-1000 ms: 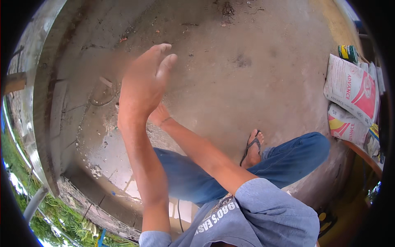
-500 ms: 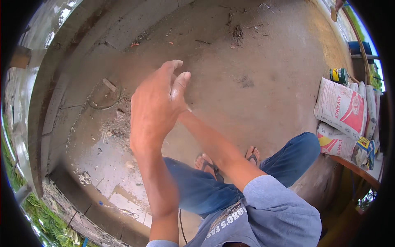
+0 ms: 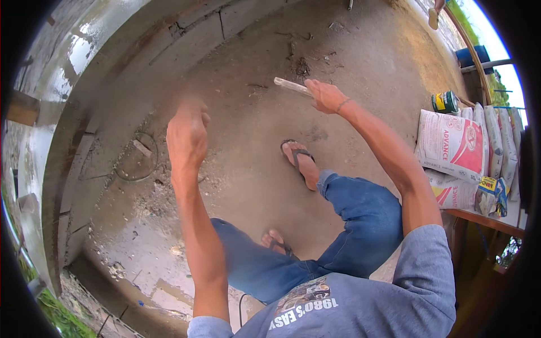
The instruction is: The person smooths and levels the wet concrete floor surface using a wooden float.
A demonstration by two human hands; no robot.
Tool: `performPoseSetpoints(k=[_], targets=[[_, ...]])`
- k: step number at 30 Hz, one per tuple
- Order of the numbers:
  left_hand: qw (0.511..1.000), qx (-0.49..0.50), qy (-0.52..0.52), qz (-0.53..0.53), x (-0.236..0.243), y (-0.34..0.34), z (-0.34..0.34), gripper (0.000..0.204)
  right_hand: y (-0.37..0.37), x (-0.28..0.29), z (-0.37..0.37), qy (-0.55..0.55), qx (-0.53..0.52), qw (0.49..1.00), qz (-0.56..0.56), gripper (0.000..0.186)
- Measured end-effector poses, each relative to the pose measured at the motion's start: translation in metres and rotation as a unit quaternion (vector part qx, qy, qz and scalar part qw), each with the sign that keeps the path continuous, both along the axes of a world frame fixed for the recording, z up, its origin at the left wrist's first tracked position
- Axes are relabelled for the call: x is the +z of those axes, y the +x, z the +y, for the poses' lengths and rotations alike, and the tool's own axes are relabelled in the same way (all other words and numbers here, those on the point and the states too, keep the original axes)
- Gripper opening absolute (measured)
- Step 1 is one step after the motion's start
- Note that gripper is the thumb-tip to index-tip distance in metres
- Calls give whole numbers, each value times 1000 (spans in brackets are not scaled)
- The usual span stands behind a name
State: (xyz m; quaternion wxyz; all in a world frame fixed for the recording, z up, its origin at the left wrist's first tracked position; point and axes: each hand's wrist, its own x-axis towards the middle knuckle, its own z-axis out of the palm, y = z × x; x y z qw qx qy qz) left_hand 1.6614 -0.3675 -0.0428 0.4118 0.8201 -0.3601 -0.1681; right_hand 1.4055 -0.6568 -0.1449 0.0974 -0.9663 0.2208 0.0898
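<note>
Right hand [image 3: 328, 98] at 1 o'clock, fingers closed round one end of a pale stick [image 3: 290, 85]; stick sits just past 12, free end pointing to about 10. Left hand [image 3: 187, 138] at 10 o'clock, well apart from the stick. View smeared there: fingers seem curled in, narrow, can't tell whether they hold anything. Muddy floor [image 3: 253, 180] underneath. Pale scrap [image 3: 142, 148] at 9. Dark stringy debris [image 3: 302, 67] past 12, just beyond the stick. Desk [image 3: 496, 224] past 3 carries stacked printed bags [image 3: 445, 138]; green-and-yellow can [image 3: 445, 102] just beside them toward 2. Sandalled foot [image 3: 302, 163] near centre.
</note>
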Motion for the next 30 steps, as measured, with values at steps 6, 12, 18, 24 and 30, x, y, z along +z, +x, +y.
performPoseSetpoints(k=[6, 12, 18, 24, 30], targets=[[993, 94, 52, -44, -9, 34, 30, 36, 0, -109, -2, 79, -89, 982, -146, 44], [959, 194, -11, -208, 0, 68, 51, 32, 78, -173, -28, 160, -99, 970, -154, 53], [877, 184, -31, -444, 67, 177, 95, 39, 14, -174, -153, 86, -262, 943, -184, 47], [851, 151, -1, -503, 105, 323, 135, 40, 8, -139, -180, 51, -331, 911, -243, 45], [854, 90, -3, -513, 103, 350, 119, 40, 104, -140, -100, 204, -328, 891, -238, 49]])
